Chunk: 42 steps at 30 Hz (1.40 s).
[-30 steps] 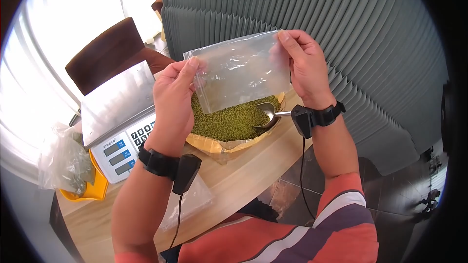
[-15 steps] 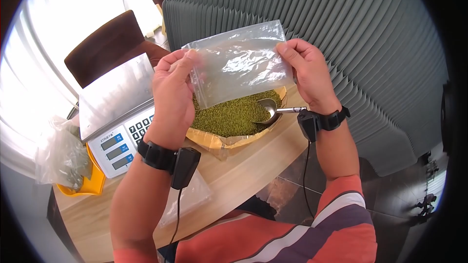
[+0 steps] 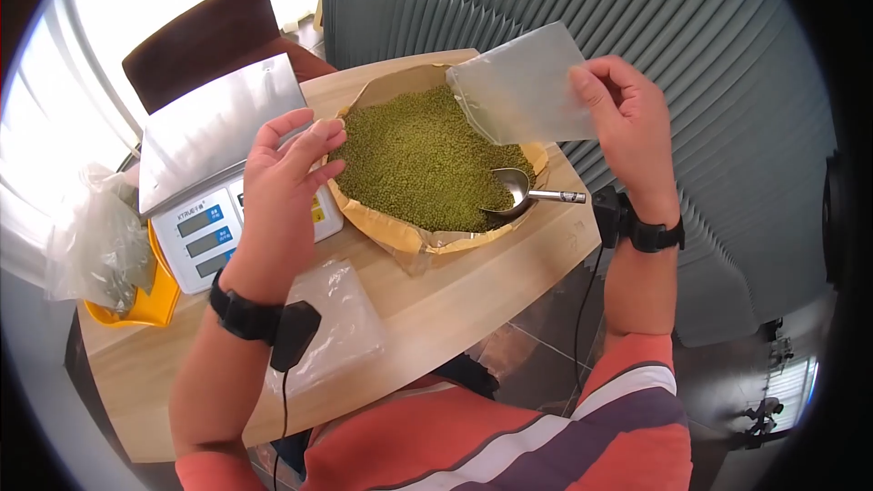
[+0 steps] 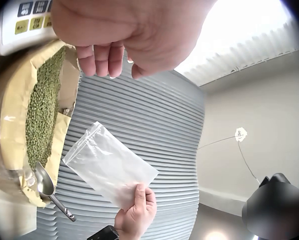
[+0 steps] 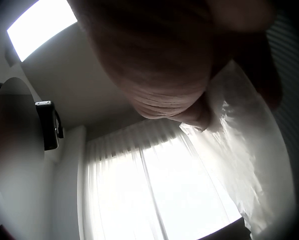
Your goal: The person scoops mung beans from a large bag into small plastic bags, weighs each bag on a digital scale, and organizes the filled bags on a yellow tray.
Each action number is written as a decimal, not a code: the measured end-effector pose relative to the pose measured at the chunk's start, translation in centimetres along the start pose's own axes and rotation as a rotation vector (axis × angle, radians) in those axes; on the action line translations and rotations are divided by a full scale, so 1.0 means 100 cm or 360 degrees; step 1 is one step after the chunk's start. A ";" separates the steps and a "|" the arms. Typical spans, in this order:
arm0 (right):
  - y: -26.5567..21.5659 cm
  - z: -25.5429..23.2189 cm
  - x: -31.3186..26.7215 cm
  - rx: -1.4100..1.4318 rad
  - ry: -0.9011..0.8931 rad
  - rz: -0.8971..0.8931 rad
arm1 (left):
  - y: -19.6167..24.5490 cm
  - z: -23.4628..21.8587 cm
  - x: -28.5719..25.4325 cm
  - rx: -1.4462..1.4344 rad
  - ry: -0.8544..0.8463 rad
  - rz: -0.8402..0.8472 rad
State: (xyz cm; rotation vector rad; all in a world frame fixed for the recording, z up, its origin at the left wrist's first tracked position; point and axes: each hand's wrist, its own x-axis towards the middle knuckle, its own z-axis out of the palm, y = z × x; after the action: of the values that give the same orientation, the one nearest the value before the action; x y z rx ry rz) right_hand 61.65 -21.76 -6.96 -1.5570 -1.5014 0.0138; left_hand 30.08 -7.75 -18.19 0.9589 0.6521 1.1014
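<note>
A clear zip-lock bag hangs flat above the far right side of an open paper sack. My right hand pinches its end opposite the zip strip, thumb on the near face. The zip end points left, over the small green beans that fill the sack. In the head view my left hand is raised by the sack's left edge, fingers loosely bent around nothing. The left wrist view shows the same bag well apart from the left fingertips. A metal scoop lies in the beans, handle outward.
A digital scale with a steel plate stands left of the sack. Beyond it a plastic bag sits in a yellow scoop-like container. More clear bags lie on the near table. A grey pleated partition rises behind.
My left hand has let go of the zip end and moved left and down. The right hand has carried the bag to the right. More of the sack shows now.
</note>
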 end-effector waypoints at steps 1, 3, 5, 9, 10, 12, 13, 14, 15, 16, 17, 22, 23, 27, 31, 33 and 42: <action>-0.001 -0.002 0.001 -0.0037 -0.0006 -0.0007 | 0.003 -0.007 -0.006 0.0048 -0.0003 0.0014; -0.005 -0.004 0.000 -0.0070 -0.0026 -0.0008 | 0.010 -0.023 -0.018 0.0108 -0.0019 -0.0021; -0.013 -0.003 -0.003 0.0016 0.0159 -0.0010 | 0.017 -0.037 -0.031 0.0236 -0.0055 -0.0073; -0.025 0.003 -0.021 0.0489 0.0200 -0.0077 | 0.021 -0.062 -0.050 0.0410 -0.0278 -0.0134; -0.029 0.008 -0.028 0.0524 0.0149 -0.0043 | 0.022 -0.065 -0.056 0.0418 -0.0221 -0.0174; -0.037 0.023 -0.043 0.0920 0.0336 -0.0033 | 0.023 -0.063 -0.068 0.0543 -0.0356 -0.0102; -0.043 0.032 -0.052 0.1075 0.0365 0.0047 | 0.023 -0.067 -0.073 0.0491 -0.0409 -0.0122; -0.047 0.046 -0.060 0.1107 0.0339 0.0066 | 0.023 -0.075 -0.078 0.0507 -0.0369 -0.0137; -0.052 0.060 -0.068 0.1229 0.0299 0.0147 | 0.022 -0.081 -0.083 0.0339 -0.0431 -0.0180; -0.053 0.071 -0.076 0.1345 0.0262 0.0226 | 0.021 -0.087 -0.086 0.0167 -0.0496 -0.0218; -0.044 0.082 -0.087 0.1435 0.0152 0.0260 | 0.019 -0.093 -0.091 0.0083 -0.0489 -0.0228; -0.047 0.157 -0.149 0.1513 -0.0170 0.0806 | 0.033 -0.133 -0.132 0.0246 -0.0326 -0.0325; -0.047 0.169 -0.160 0.1435 -0.0221 0.0892 | 0.036 -0.142 -0.141 0.0365 -0.0205 -0.0394; -0.040 0.187 -0.179 0.1022 -0.0767 0.0923 | 0.034 -0.169 -0.161 0.0642 0.0092 -0.0697; -0.037 0.211 -0.185 0.0521 -0.0889 0.0741 | 0.017 -0.171 -0.163 0.0979 0.0159 -0.0809; -0.038 0.217 -0.185 0.0376 -0.0884 0.0682 | 0.007 -0.174 -0.163 0.1106 0.0144 -0.0776; -0.037 0.195 -0.180 0.0088 -0.0731 -0.0089 | 0.016 -0.161 -0.178 0.2076 0.0314 -0.0043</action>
State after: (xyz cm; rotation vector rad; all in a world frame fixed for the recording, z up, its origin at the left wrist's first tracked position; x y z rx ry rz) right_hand 42.95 -25.11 -25.82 -1.5314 -1.8798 0.4015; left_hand 9.88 -19.24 -24.48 1.9219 1.6163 0.6567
